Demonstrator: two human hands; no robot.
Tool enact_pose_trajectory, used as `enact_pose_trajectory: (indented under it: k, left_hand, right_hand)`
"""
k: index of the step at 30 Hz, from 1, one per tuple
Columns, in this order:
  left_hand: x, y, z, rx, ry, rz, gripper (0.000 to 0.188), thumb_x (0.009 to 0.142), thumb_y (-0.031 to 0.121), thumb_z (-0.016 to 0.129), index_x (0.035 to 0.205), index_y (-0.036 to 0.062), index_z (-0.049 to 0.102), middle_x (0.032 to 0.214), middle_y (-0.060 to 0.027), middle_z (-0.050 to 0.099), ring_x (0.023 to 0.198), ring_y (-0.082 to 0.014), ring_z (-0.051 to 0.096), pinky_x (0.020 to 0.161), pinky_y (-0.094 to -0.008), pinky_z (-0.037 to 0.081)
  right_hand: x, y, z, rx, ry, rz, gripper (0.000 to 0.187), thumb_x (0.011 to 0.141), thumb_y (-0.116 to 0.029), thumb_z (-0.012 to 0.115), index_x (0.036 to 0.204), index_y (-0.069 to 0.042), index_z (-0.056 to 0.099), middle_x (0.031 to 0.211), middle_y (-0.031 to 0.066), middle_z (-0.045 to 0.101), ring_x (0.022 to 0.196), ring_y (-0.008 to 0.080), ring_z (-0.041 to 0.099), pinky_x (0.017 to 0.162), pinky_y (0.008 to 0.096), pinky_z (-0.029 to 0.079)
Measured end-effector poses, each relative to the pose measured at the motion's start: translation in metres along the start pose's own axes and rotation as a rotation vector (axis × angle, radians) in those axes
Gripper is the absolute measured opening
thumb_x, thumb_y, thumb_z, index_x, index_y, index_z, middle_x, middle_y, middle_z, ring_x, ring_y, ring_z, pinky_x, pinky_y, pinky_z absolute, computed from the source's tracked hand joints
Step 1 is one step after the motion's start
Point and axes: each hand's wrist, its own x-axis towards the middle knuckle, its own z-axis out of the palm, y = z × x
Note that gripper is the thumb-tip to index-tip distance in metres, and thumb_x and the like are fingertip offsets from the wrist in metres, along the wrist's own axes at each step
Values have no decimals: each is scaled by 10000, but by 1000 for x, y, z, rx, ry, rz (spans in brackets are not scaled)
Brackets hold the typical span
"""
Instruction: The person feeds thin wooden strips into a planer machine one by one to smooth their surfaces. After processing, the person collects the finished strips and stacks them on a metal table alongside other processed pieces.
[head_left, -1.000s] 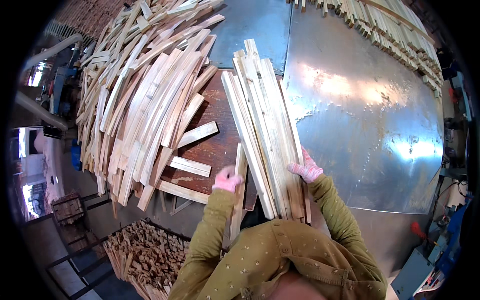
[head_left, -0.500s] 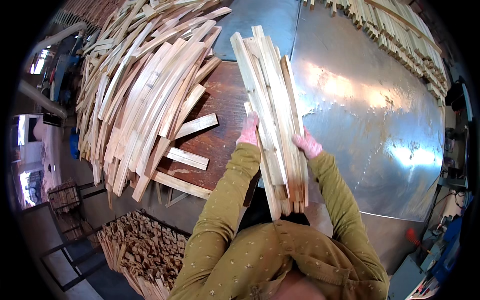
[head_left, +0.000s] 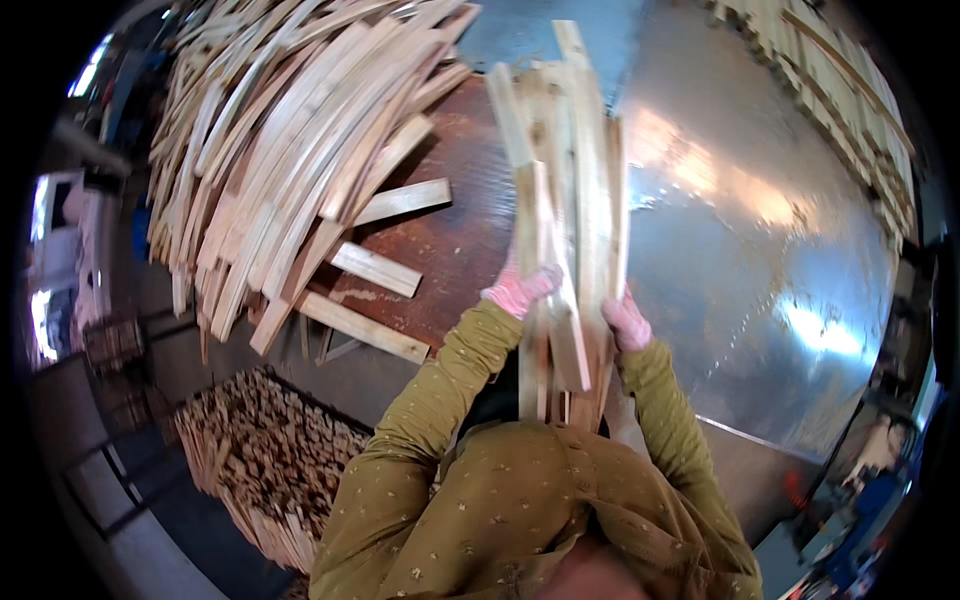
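Note:
A loose bundle of pale wooden strips [head_left: 588,190] stands lengthwise before my chest, its near ends close to my shirt and its far ends uneven. My left hand [head_left: 522,288], in a pink glove, grips the bundle's left side with the thumb over the top. On the opposite side my right hand [head_left: 627,321], also pink-gloved, is closed against the strips' edge. One short strip [head_left: 565,300] lies slanted on top, beside my left thumb. The undersides of both hands are hidden by the wood.
A large heap of wooden strips [head_left: 290,160] covers the left of the brown tabletop [head_left: 470,160]. The shiny metal surface [head_left: 740,270] stretches to the right, with stacked strips [head_left: 830,90] at its far edge. Below left stands a crate of upright sticks [head_left: 270,440].
The bundle has turned more upright and its strips have shifted against each other. My left thumb has come over the top; both hands sit slightly lower in view. The whole view has shifted.

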Motion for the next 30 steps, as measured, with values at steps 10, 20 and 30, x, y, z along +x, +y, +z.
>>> enact_pose_trajectory:
  k: [10, 20, 30]
  left_hand:
    - [-58, 50, 64, 517, 202, 187, 1407, 467, 311, 935, 1542, 182, 36, 1463, -153, 250, 1341, -286, 301, 1136, -380, 278]
    - [-228, -16, 72, -184, 697, 880, 788, 923, 252, 605, 1520, 100, 114, 1528, -9, 279, 1340, -178, 364, 1129, -340, 311]
    - [-556, -41, 85, -829, 1046, 1399, 922, 732, -4, 697, 1511, 154, 228, 1406, -50, 396, 1202, -198, 444, 977, -327, 446]
  right_hand:
    - [-52, -39, -8, 34, 11, 42, 575, 858, -159, 518, 1398, -82, 337, 1140, 133, 563, 967, 276, 628, 816, 426, 575]
    - [-58, -51, 76, -467, -642, 73, 683, 831, -114, 527, 1446, 7, 254, 1146, 187, 562, 949, 274, 604, 840, 378, 522]
    - [-188, 38, 386, -1146, -1697, -667, 347, 700, -144, 766, 1035, -124, 674, 1262, 218, 528, 955, 306, 633, 840, 342, 528]
